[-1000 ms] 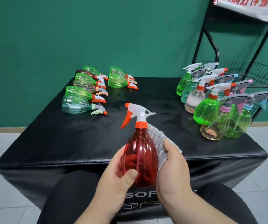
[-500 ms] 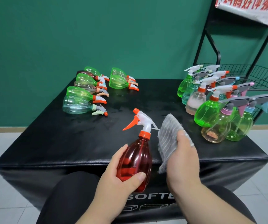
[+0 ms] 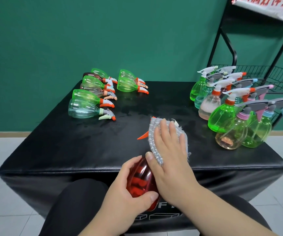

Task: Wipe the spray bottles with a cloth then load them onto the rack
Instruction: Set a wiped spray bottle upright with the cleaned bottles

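— Black counter before us; where's the red bottle?
— At the counter's front edge. Our left hand grips its body, and our right hand wraps the cloth round its top.

The left grip curls round the belly of a red bottle, tilted over the near edge of the black bench; the right grip clasps a grey cloth over the bottle's top, with only the orange trigger poking out to the left. Lying bottles cluster at the far left; standing bottles crowd the right edge, beside a black wire rack.
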